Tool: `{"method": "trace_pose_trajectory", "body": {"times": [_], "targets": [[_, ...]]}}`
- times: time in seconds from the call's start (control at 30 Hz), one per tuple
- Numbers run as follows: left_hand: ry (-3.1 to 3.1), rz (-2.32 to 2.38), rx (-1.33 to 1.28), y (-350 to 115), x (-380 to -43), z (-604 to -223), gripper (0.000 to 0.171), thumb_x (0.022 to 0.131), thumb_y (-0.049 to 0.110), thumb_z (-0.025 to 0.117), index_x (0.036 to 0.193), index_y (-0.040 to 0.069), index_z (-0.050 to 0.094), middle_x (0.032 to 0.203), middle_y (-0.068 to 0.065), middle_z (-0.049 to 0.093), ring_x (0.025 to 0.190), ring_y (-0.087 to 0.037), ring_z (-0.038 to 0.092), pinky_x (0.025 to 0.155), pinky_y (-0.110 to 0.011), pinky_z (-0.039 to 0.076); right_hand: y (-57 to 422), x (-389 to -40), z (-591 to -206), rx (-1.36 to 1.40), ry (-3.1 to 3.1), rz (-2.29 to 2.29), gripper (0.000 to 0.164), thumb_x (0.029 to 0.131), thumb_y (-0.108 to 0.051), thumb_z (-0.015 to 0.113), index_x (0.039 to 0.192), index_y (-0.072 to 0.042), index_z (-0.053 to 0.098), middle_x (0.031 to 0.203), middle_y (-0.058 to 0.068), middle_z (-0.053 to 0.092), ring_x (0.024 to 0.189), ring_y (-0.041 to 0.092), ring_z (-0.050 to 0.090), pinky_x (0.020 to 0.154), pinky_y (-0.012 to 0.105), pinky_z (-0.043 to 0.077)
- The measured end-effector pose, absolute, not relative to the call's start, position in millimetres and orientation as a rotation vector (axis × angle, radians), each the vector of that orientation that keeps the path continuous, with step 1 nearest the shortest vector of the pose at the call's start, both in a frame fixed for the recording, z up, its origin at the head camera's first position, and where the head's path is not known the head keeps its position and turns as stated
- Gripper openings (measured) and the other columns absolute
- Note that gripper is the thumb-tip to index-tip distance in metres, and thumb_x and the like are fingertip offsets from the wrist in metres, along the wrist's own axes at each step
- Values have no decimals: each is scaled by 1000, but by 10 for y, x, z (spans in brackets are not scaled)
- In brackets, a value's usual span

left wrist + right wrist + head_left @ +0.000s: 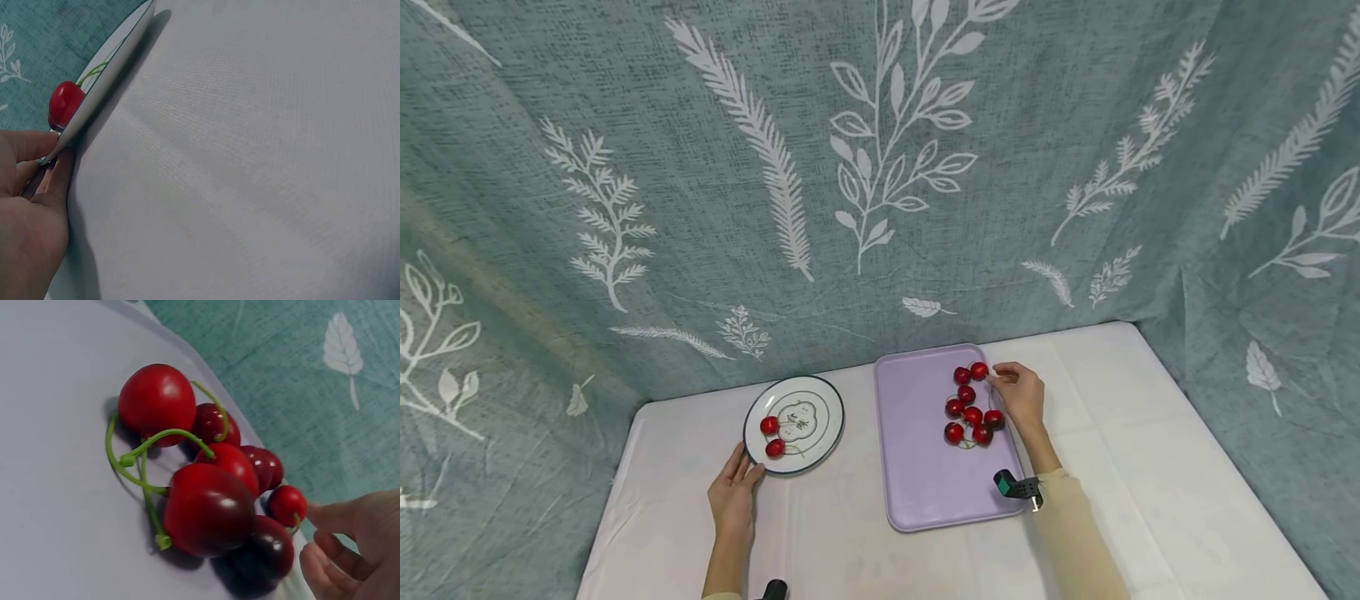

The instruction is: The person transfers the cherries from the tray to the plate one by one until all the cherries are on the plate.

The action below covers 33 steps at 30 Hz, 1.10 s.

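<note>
My left hand [732, 497] pinches the near left rim of a white plate [827, 425] with a dark blue edge. Two red cherries [775, 448] with green stems lie on that plate. In the left wrist view, fingers sit on both sides of the plate rim [115, 78], beside a cherry [65, 105]. My right hand [1021, 396] is at the far right edge of a lilac tray [925, 483]. Its fingertips are close to the farthest cherry [287, 505]; whether they touch it I cannot tell. Several more cherries [209, 509] cluster on the tray's right side.
A white cloth [838, 533] covers the table under the plate and tray. Behind and at both sides hangs a teal curtain [820, 308] with white leaf prints. A black wrist camera [1018, 486] on the right arm overhangs the tray's near right corner.
</note>
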<state>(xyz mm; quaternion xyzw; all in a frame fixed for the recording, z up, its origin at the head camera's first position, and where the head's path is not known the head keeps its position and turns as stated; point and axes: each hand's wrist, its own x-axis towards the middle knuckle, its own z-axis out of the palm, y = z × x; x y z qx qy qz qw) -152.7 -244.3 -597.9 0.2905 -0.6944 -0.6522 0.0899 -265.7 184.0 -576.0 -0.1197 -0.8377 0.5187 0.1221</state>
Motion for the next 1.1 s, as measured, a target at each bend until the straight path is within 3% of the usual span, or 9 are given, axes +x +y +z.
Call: {"method": "trace_pose_trajectory", "body": {"times": [0.17, 0.4, 0.63, 0.9, 1.1], "targets": [[-2058, -1941, 862, -2437, -1533, -5977, 63, 92, -3, 57, 150, 2, 34, 153, -16, 37, 139, -29, 39, 101, -16, 43, 1839, -2673, -5823, -376, -2469, 1491, 21, 82, -6, 76, 100, 4, 72, 92, 21, 73, 85, 34, 70, 72, 34, 58], [-2059, -1949, 874, -2426, -1542, -5972, 63, 92, -3, 57, 151, 2, 34, 153, -16, 37, 140, -28, 38, 100, -15, 44, 1852, -2722, -5881, -390, -2485, 1507, 21, 82, -5, 76, 101, 4, 72, 93, 20, 73, 83, 31, 71, 67, 22, 54], [-2061, -1940, 885, -2438, -1547, -5968, 64, 91, -3, 58, 151, 2, 34, 153, -15, 37, 139, -28, 38, 101, -16, 44, 1865, -2756, -5866, -406, -2486, 1498, 17, 82, -6, 74, 97, 4, 74, 86, 18, 73, 81, 30, 70, 67, 26, 52], [-2054, -1941, 880, -2439, -1551, -5984, 64, 91, -3, 58, 150, 2, 34, 153, -15, 37, 139, -28, 39, 101, -16, 44, 1938, -2754, -5841, -423, -2517, 1564, 20, 83, -7, 72, 99, 5, 73, 90, 21, 73, 66, 13, 69, 53, 12, 48], [-2055, -1942, 886, -2441, -1553, -5985, 64, 92, -2, 58, 151, 3, 33, 153, -15, 37, 140, -28, 38, 102, -18, 43, 1991, -2756, -5833, -445, -2465, 1743, 24, 85, -6, 71, 104, 8, 71, 96, 24, 72, 59, 5, 66, 54, 13, 54]]}}
